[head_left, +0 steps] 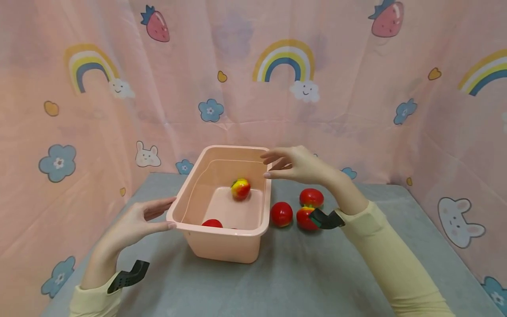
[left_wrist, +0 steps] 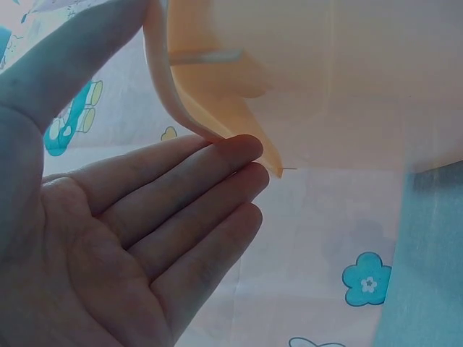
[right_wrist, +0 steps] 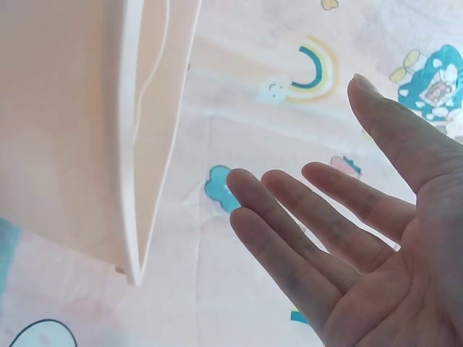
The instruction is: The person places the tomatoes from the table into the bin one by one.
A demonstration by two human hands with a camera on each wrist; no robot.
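A pink plastic bin (head_left: 225, 243) stands on the grey table. Inside it lie a red-and-yellow toy fruit (head_left: 240, 189) and a red round fruit (head_left: 212, 223), partly hidden by the near wall. My left hand (head_left: 132, 224) is at the bin's left rim. Its fingers are straight and its thumb tip touches the rim near the front corner, with the palm facing the wall in the left wrist view. Over the right rim hovers my right hand (head_left: 299, 165), fingers loosely extended and holding nothing. In the right wrist view its fingertips (right_wrist: 249, 224) are apart from the bin wall.
Right of the bin, below my right forearm, lie a red fruit (head_left: 281, 214), another red one (head_left: 311, 197) behind, and a red-and-yellow one (head_left: 306, 219) partly covered by the black wrist mount (head_left: 326, 219). A pink patterned curtain (head_left: 253, 123) encloses the table (head_left: 317, 277).
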